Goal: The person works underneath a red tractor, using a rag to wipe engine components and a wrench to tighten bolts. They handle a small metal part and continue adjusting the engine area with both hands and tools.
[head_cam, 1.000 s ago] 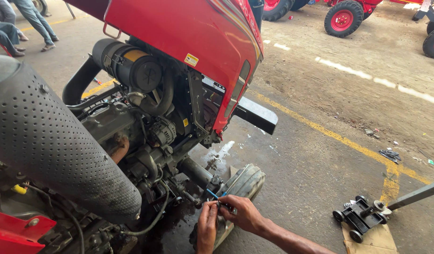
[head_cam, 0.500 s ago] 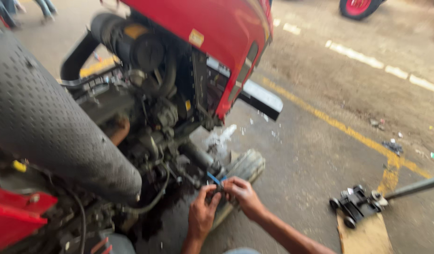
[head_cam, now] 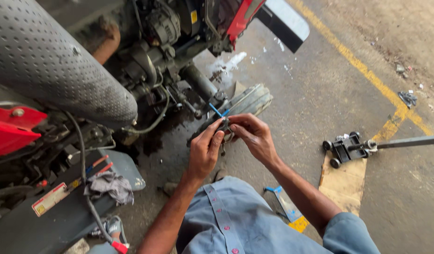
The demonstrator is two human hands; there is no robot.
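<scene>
Two hands meet in the middle of the head view, just in front of the tractor engine [head_cam: 146, 70]. The left hand [head_cam: 203, 153] and the right hand [head_cam: 254, 136] both pinch one small dark part [head_cam: 223, 125], and a thin blue wire [head_cam: 217, 111] sticks up from it toward the engine. The fingers of both hands are closed tight on the part, with the fingertips almost touching each other.

The part looks small, light and hard, like metal. It may be greasy and slip, so the fingertips are a good way to hold it. The blue wire looks thin and bendy, so it is better to hold the dark body than to pull the wire.

On the left is a big grey muffler [head_cam: 52, 61] full of little holes, with red tractor panels [head_cam: 12, 129] near it. A grey rag [head_cam: 109, 186] lies on the low step. The concrete floor [head_cam: 315, 94] is dirty and has dark wet stains under the engine. A yellow line [head_cam: 367, 73] runs across it on the far right. A small wheeled jack [head_cam: 344, 148] sits on cardboard [head_cam: 346, 183] at the right.
</scene>
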